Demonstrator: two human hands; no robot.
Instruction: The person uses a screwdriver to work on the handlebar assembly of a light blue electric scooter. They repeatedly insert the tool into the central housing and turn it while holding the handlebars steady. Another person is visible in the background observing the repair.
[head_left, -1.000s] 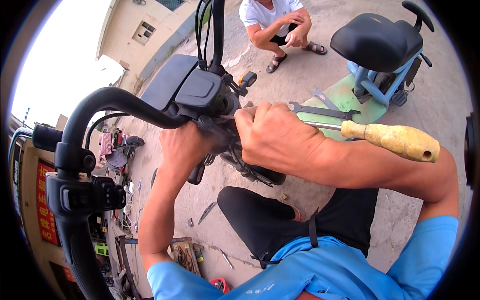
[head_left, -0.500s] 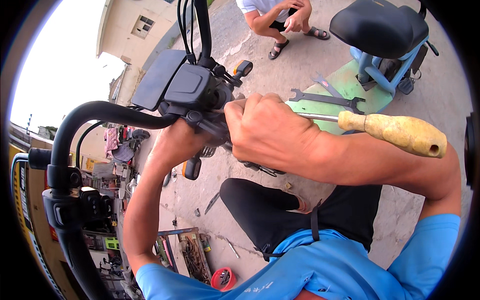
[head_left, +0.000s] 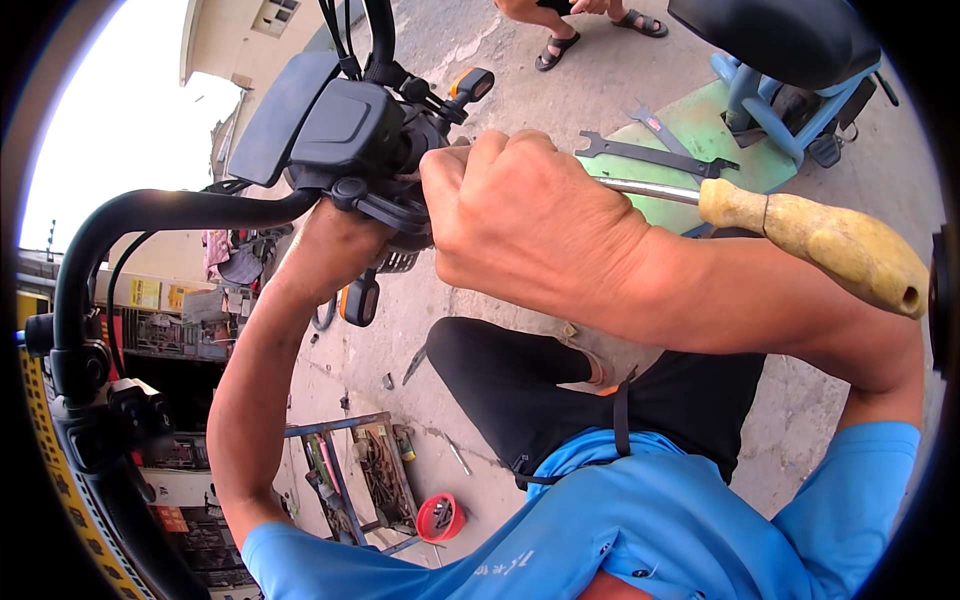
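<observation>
My right hand [head_left: 530,220] is a closed fist around the metal shaft of a screwdriver, whose worn yellow handle [head_left: 820,238] points to the right over my forearm. The fist is at the steering head, beside a black display housing [head_left: 345,125]; the screwdriver's tip is hidden. Below that housing, my left hand [head_left: 350,238] reaches up behind the black handlebar [head_left: 170,210] and its clamp [head_left: 390,210]. The left fingers are hidden there. Orange turn signals [head_left: 472,86] stick out near the steering head.
On a green board [head_left: 660,205] lie a flat black wrench [head_left: 655,155] and another spanner. A blue scooter with a black seat [head_left: 780,40] stands at the far right. Another person's sandalled feet [head_left: 557,50] are at the top. Low down are a tool crate [head_left: 385,475] and red bowl [head_left: 440,518].
The view has shifted, so the ground items sit higher. The handlebar and both hands have moved left and up in the picture. Slightly more screwdriver shaft shows beside my right fist.
</observation>
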